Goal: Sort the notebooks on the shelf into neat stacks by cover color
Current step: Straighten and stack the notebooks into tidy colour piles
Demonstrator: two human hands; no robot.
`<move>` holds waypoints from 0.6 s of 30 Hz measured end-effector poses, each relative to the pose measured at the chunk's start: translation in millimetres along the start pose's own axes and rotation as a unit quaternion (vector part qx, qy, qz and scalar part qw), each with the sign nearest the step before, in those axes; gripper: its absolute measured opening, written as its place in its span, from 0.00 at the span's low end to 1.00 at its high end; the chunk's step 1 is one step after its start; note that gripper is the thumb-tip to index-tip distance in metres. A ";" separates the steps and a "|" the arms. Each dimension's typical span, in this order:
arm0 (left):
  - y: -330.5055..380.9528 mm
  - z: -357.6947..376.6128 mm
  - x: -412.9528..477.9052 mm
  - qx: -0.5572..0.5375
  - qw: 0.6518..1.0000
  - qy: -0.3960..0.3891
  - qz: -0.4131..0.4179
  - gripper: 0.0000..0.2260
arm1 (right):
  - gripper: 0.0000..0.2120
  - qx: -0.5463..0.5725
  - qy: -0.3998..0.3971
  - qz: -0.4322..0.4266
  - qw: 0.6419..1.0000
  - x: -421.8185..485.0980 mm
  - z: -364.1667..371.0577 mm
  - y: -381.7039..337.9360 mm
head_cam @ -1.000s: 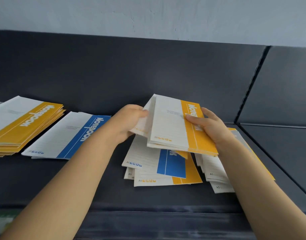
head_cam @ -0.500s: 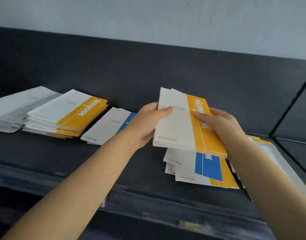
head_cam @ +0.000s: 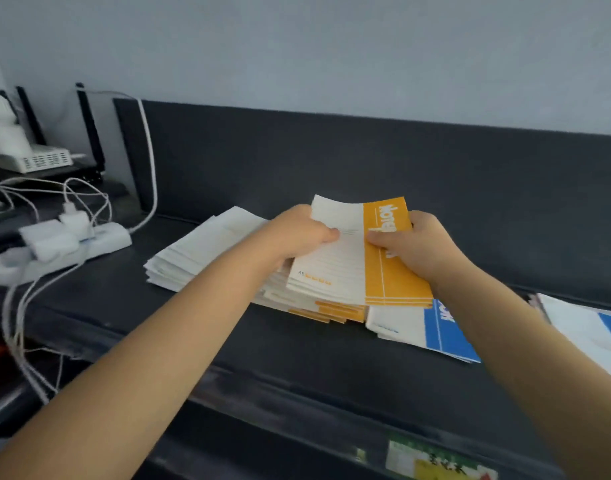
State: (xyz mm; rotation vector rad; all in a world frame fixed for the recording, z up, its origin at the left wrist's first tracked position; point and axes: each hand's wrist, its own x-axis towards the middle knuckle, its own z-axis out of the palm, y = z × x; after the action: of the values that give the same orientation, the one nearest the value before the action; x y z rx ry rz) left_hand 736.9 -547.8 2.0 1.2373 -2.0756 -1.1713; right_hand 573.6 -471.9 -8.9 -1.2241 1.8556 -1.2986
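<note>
Hovering at frame centre, the bundle of yellow notebooks (head_cam: 359,261) is gripped on either side by the left hand (head_cam: 295,233) and right hand (head_cam: 420,247), just over the yellow stack (head_cam: 331,311) on the shelf (head_cam: 290,358). Blue notebooks (head_cam: 427,329) lie lower right

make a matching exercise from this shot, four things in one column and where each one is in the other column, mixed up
Things
1. held orange notebooks
2. blue notebooks
3. pale stack
4. power strip

Places
a. at the far left of the view
b. gripped by the left hand and the right hand
c. lying just right of the orange stack
d. lying left of the orange stack

Pairs: 1-b, 2-c, 3-d, 4-a
</note>
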 end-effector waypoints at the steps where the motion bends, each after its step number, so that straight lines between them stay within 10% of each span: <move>1: -4.5 -11.6 7.3 0.030 0.999 0.011 0.012 0.13 | 0.05 -0.005 0.013 0.003 1.000 5.5 14.7 -6.4; 7: -18.5 -37.7 47.7 0.224 0.973 0.008 0.057 0.26 | 0.17 -0.120 0.114 -0.001 0.986 42.7 64.2 -8.9; 13: -47.5 -15.9 68.2 0.343 0.938 -0.058 -0.012 0.41 | 0.32 -0.422 0.041 0.106 0.900 65.9 75.8 33.4; 18: -46.7 -8.3 69.9 0.387 0.921 -0.020 0.026 0.46 | 0.35 -0.450 0.033 0.101 0.887 70.0 72.8 37.6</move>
State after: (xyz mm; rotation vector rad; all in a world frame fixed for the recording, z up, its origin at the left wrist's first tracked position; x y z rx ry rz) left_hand 731.0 -623.1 -35.8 1.4586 -2.6951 -0.3185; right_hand 590.5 -561.0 -67.2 -1.3385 2.6707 -0.3160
